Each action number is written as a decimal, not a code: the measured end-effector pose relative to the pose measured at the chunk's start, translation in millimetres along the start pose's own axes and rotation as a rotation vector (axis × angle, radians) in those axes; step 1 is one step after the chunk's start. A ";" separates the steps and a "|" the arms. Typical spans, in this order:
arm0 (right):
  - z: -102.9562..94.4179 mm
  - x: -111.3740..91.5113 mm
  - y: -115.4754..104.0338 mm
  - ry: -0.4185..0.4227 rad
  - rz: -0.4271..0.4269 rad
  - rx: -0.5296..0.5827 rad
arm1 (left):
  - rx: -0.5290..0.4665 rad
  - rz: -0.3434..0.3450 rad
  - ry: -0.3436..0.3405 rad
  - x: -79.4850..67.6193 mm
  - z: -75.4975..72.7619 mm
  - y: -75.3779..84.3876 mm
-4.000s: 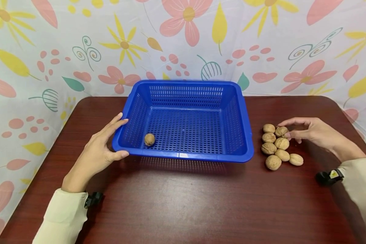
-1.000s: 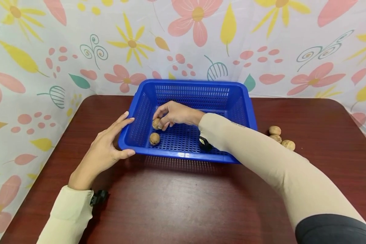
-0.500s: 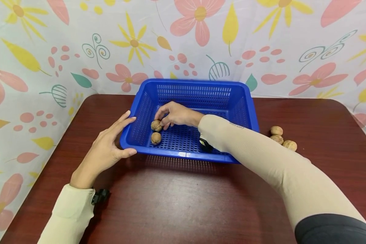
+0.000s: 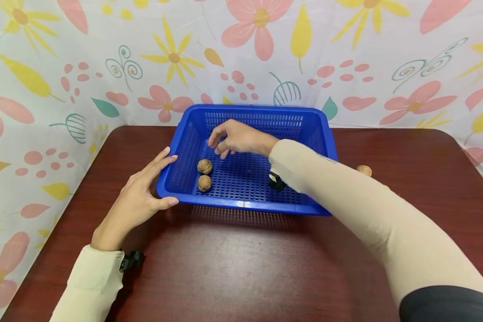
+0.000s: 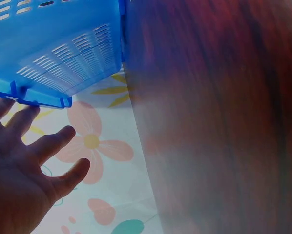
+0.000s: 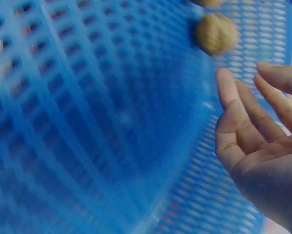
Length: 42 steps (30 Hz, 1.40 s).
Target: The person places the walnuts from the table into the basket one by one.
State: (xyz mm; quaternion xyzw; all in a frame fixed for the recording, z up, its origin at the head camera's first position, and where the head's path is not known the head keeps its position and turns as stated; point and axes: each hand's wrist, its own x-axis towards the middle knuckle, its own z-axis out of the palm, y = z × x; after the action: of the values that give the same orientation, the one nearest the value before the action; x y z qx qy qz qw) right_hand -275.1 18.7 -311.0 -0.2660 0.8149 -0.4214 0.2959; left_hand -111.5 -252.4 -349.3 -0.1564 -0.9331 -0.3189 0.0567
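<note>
So my right grip (image 4: 241, 136) is over the inside of the blue basket (image 4: 245, 205), fingers loosely bent, thumb a bit apart from them, and there's nothing in it. In the right wrist view there's a gap between my fingertips and the closest walnut, though that shot is pretty blurry.

Two walnuts are sitting on the basket floor over by the left wall: the back walnut (image 4: 204, 167) and the front walnut (image 4: 204, 183), one right next to the other.

My left grip (image 4: 138, 194) is spread wide at the basket's front left corner, thumb on the front rim and fingers up along the left one. From the left wrist you can see the fingers fanned out, pretty straight, up by the rim.

Basket's on a dark reddish table (image 4: 225, 273). Off to the right, one more walnut (image 4: 364, 170) peeks out past my beige sleeve (image 4: 346, 192); can't tell how many others it's covering.
</note>
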 end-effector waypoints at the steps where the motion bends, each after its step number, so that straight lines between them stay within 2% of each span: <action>1: -5.9 -5.2 -4.1 0.006 -0.007 -0.022 | 0.000 0.002 0.003 -0.4 -0.1 -0.1; 5: -31.3 -35.1 -18.5 0.055 -0.066 -0.087 | 0.001 0.005 0.011 -2.1 -0.4 -0.5; 10: -61.5 -92.3 -17.2 0.153 -0.092 -0.104 | 0.003 0.006 0.005 -2.1 -0.9 -0.3; 14: -80.5 -141.2 3.8 0.262 -0.064 -0.117 | -0.007 0.010 0.003 -1.6 -2.4 0.2; 22: -105.9 -232.8 66.2 0.455 0.029 -0.108 | -0.024 0.011 0.003 -0.8 -2.6 1.1; 25: -105.2 -262.5 88.7 0.496 0.041 -0.098 | -0.030 0.004 0.003 -1.6 -2.8 1.2; 29: -93.6 -296.2 116.7 0.558 0.052 -0.084 | -0.033 0.005 0.003 -1.8 -2.2 1.4; 34: -74.9 -332.3 151.6 0.617 0.168 -0.070 | -0.031 0.008 0.001 -1.0 -0.9 1.9; 36: -68.1 -344.7 165.0 0.623 0.207 -0.060 | -0.032 0.009 0.001 -1.1 -0.6 1.7; 42: -55.0 -367.9 196.3 0.594 0.227 0.024 | -0.043 0.003 -0.006 -1.3 0.2 0.9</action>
State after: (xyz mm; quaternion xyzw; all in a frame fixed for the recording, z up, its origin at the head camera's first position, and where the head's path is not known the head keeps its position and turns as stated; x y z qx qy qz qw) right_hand -98.7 397.8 -355.8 -0.0353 0.8851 -0.4546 0.0933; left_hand -110.0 -252.0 -349.2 -0.1598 -0.9259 -0.3385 0.0508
